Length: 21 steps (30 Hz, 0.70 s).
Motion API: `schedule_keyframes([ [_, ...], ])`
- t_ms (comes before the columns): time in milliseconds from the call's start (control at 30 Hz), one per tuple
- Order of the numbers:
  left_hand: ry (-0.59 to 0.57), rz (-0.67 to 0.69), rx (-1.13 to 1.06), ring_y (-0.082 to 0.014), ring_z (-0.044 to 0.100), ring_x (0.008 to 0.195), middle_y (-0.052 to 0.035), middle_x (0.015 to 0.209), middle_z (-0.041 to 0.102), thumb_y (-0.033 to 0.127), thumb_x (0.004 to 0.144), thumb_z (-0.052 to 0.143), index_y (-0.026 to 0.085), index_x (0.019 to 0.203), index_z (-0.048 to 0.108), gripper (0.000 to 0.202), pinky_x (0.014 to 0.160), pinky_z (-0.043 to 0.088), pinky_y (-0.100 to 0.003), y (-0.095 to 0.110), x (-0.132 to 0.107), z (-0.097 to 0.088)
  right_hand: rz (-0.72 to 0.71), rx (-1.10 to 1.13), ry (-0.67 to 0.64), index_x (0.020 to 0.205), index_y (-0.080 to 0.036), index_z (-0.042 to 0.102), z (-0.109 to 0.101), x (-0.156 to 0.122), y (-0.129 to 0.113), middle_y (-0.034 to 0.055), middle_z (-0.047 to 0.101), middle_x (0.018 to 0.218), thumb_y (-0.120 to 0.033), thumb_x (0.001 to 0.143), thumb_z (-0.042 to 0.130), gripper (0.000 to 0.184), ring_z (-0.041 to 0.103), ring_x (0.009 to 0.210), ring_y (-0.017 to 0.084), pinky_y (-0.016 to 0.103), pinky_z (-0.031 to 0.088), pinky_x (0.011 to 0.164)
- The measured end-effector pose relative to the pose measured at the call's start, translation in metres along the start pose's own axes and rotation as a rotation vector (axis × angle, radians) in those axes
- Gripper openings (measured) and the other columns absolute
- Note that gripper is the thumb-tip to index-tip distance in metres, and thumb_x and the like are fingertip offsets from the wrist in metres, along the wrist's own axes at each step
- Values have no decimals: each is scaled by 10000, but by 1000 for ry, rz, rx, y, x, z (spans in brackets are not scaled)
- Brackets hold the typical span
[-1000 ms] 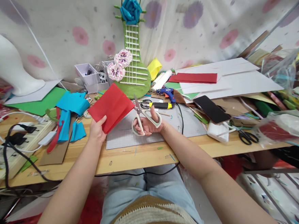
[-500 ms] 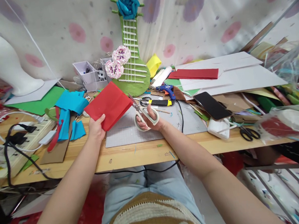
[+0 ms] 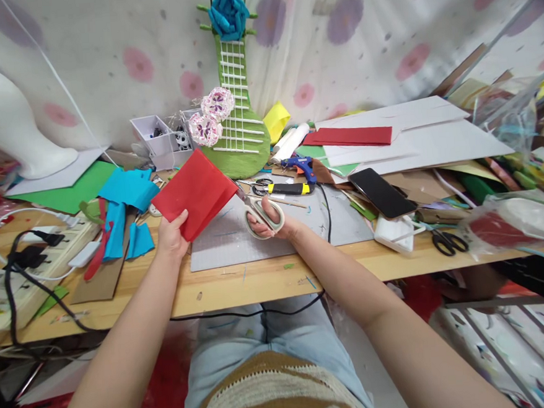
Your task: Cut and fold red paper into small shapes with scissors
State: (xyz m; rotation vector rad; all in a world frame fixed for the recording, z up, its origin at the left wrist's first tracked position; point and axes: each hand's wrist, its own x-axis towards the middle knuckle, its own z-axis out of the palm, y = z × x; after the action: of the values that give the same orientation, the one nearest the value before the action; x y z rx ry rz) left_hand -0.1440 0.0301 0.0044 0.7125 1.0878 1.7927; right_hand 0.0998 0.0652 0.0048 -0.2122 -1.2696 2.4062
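My left hand (image 3: 173, 236) grips a folded red sheet (image 3: 192, 194) by its lower left corner, thumb on top. The sheet looks like paper or thin felt, in layers, and is held above the table. In my right hand (image 3: 273, 219) is a pair of scissors (image 3: 256, 206) with pale handles, fingers through the loops. Their blades point up and left at the sheet's right edge; whether they have the edge between them I cannot tell. Beneath both hands lies a grey cutting mat (image 3: 228, 247).
Behind the mat stands a green guitar-shaped craft piece (image 3: 238, 153). A blue glue gun (image 3: 302, 166) and a yellow-black utility knife (image 3: 289, 188) lie near my right hand. To the right are a phone (image 3: 383, 193) and black scissors (image 3: 448, 241); a power strip (image 3: 44, 269) sits left.
The scissors' blades have closed more, and my right fingers have drawn together on the handles. My left hand keeps the red sheet nearly where it was. The view has shifted slightly.
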Motion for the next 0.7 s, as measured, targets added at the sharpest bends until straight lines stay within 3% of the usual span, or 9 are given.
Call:
schedule_keyframes([
  [167, -40, -36, 6, -238, 623, 1054, -31, 1103, 686, 184, 593, 775, 239, 1016, 667, 440, 918, 516, -374, 4, -2, 2, 86, 10, -67, 816, -145, 465, 3, -2, -2, -7, 472, 535, -813, 762, 111, 758, 428, 408, 101, 176, 237, 341],
  [333, -92, -49, 41, -258, 583, 1119, -40, 1139, 668, 185, 611, 756, 230, 1008, 652, 413, 938, 503, -398, 4, -4, 1, 109, 24, -150, 874, -137, 463, 10, -3, -4, 20, 487, 597, -861, 708, 127, 816, 464, 484, 126, 183, 223, 349],
  [467, -148, -60, 62, -272, 574, 1131, -60, 1170, 650, 187, 609, 754, 221, 1029, 630, 440, 945, 494, -417, 4, -6, 1, 95, 27, -133, 897, -146, 456, 11, -3, -4, 30, 493, 640, -863, 707, 122, 814, 483, 540, 140, 188, 248, 360],
  [700, -140, -114, 51, -271, 612, 1069, -65, 1146, 667, 208, 538, 799, 210, 1023, 632, 512, 928, 504, -413, 1, -9, 4, 14, -17, -41, 844, -159, 454, 12, 0, -5, 20, 484, 619, -862, 712, 127, 786, 472, 516, 135, 197, 239, 364],
])
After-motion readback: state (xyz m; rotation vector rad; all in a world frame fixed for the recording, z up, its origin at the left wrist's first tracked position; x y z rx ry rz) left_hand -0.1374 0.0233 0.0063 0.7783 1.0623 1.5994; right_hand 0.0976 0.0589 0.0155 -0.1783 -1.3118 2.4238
